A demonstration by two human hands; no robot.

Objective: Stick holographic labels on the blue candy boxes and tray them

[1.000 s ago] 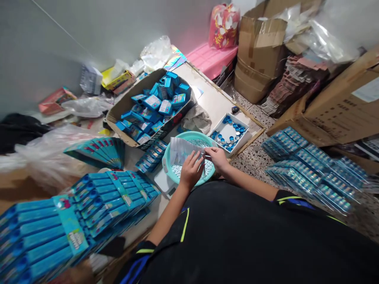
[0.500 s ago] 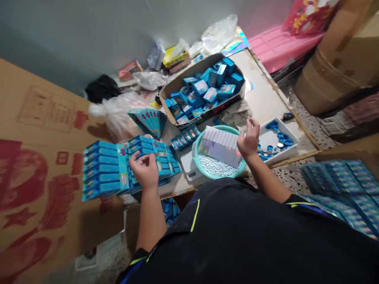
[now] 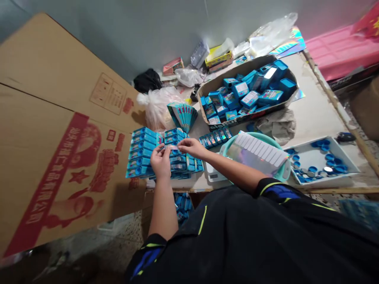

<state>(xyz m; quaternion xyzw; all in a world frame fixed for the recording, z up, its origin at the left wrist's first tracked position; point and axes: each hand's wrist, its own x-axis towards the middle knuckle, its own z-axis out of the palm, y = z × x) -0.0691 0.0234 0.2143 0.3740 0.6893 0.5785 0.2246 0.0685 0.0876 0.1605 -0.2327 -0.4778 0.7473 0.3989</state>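
Note:
A small pale, shiny strip [image 3: 172, 148] stretches between my two hands, above stacked blue boxes. My left hand [image 3: 161, 161] is closed on its left end with thumb and fingers. My right hand [image 3: 192, 148] reaches across from the right and pinches the other end. Under and beside the hands are rows of blue boxes [image 3: 142, 152] with round openings on their ends. To the right stands a turquoise basin [image 3: 226, 148] with a sheet of white-and-silver labels [image 3: 256, 152] resting across it. My right forearm covers part of the basin.
Behind the basin is a carton [image 3: 217, 125] full of loose blue boxes. A white tray [image 3: 349, 170] holds blue caps and round discs. A fanned stack of blue cards [image 3: 183, 116] stands behind the boxes. On the left rises a large cardboard box [image 3: 59, 98]; a grey cloth [image 3: 280, 126] lies near the carton.
My right hand has moved left from beside the basin to meet my left hand over the blue boxes. Both now hold the small strip. The view has turned left.

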